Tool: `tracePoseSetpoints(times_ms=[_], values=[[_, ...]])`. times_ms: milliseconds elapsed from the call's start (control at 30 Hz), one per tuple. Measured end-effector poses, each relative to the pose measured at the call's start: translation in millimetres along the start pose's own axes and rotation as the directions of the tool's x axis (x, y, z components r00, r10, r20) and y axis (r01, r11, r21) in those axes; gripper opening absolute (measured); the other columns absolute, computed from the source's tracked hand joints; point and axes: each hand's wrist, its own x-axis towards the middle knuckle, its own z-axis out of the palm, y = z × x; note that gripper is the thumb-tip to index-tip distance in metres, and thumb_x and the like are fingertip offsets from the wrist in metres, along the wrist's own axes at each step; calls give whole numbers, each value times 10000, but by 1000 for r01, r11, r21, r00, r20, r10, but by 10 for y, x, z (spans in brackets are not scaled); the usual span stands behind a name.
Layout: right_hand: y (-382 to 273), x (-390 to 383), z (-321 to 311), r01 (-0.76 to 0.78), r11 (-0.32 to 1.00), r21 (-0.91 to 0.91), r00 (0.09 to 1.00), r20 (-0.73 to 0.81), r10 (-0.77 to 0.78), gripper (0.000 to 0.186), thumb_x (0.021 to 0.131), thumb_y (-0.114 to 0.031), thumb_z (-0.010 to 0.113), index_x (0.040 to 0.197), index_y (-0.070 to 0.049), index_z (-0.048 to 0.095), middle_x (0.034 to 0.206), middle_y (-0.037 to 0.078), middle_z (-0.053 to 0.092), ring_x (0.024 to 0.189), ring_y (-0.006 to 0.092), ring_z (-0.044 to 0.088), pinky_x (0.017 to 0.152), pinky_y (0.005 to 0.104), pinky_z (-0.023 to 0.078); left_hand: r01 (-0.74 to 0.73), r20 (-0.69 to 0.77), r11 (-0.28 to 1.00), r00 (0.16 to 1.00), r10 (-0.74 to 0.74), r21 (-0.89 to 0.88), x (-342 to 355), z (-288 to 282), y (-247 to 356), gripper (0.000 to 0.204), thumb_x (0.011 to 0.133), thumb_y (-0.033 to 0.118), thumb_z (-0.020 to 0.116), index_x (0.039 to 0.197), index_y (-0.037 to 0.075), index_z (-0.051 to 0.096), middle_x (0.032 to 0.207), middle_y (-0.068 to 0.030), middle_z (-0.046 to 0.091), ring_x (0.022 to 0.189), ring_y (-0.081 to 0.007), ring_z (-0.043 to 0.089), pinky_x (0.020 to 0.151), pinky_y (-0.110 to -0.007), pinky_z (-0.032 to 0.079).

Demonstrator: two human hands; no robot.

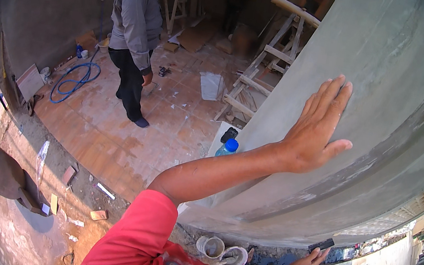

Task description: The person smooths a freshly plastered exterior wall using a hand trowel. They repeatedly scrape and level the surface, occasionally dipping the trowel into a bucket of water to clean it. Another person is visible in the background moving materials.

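Observation:
My left hand lies on or very close to the grey plastered wall, fingers extended. Below, at the lower right, my right hand grips a small black rectangular block near the foot of the wall. A blue-capped plastic bottle and a black object rest on a pale surface behind my left forearm. Two buckets with grey contents or residue stand below, one holding a tool.
A person in a grey shirt stands on the tiled floor at upper left. A wooden trestle leans beside the wall. A coiled blue hose, a large dark cylindrical container and scattered scraps lie to the left.

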Motion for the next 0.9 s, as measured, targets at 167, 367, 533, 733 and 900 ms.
tracePoseSetpoints(times_ms=[167, 367, 533, 733, 900], values=[[128, -105, -71, -92, 995, -31, 995, 25, 93, 524, 1006, -224, 522, 1510, -108, 436, 1485, 161, 463, 1292, 296, 485, 1022, 467, 394, -14, -8, 1000, 1000, 14, 6, 2, 16, -17, 962, 907, 262, 675, 1572, -26, 43, 1616, -299, 63, 1505, -457, 75, 1215, -506, 125], [-238, -143, -45, -64, 998, 5, 997, 52, 64, 542, 998, -232, 528, 1507, -75, 431, 1493, 164, 453, 1269, 280, 497, 985, 424, 410, -19, -12, 1000, 1000, 19, -10, -14, 24, -29, 952, 910, 264, 670, 1571, -28, 50, 1608, -308, 72, 1500, -466, 81, 1211, -515, 128], [-268, -69, -73, 152, 987, 51, 983, 96, -156, 553, 979, -213, 519, 1496, -38, 434, 1502, 180, 440, 1256, 275, 500, 1016, 398, 415, -31, -12, 999, 999, 31, -8, -2, 37, -17, 946, 911, 260, 669, 1569, -31, 55, 1604, -315, 69, 1497, -470, 89, 1207, -518, 132], [-364, -241, -69, -31, 999, -27, 997, 64, 32, 532, 981, -233, 501, 1485, -66, 459, 1481, 143, 478, 1229, 259, 521, 916, 398, 421, -28, -24, 999, 999, 27, -19, -8, 33, -41, 939, 911, 265, 664, 1569, -29, 63, 1605, -311, 77, 1495, -472, 91, 1206, -518, 131], [-365, -393, -72, -37, 999, -28, 995, 91, 39, 525, 994, -249, 506, 1478, -50, 464, 1458, 123, 501, 1159, 214, 525, 851, 354, 405, -24, -16, 999, 1000, 23, -40, -1, 14, -44, 926, 920, 270, 654, 1574, -16, 64, 1611, -302, 65, 1499, -464, 82, 1207, -517, 130]])
